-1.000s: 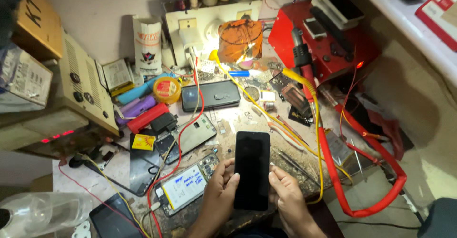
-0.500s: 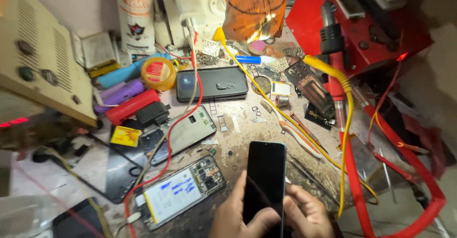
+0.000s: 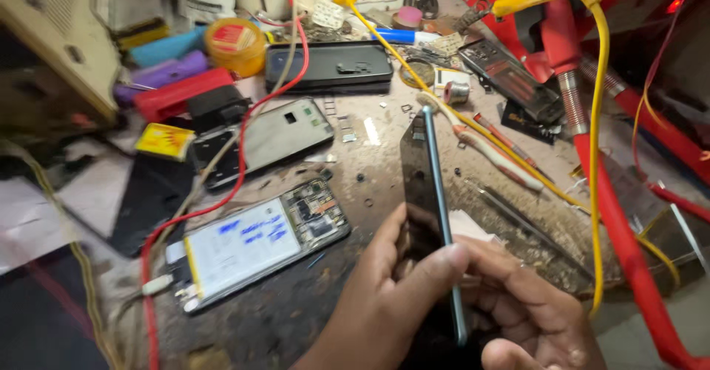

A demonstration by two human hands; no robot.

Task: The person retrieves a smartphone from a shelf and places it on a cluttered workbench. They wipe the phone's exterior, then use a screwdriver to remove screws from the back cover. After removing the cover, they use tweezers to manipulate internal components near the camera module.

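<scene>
While the cluttered workbench (image 3: 384,170) spread out ahead, I judged the step to be inspecting a dark smartphone (image 3: 429,192), held on edge above the bench's near edge. My left hand (image 3: 384,296) gripped it, thumb on its frame; my right hand (image 3: 532,311) cupped it below. An opened phone (image 3: 251,244) lay left. Next called for a steady turn.
</scene>
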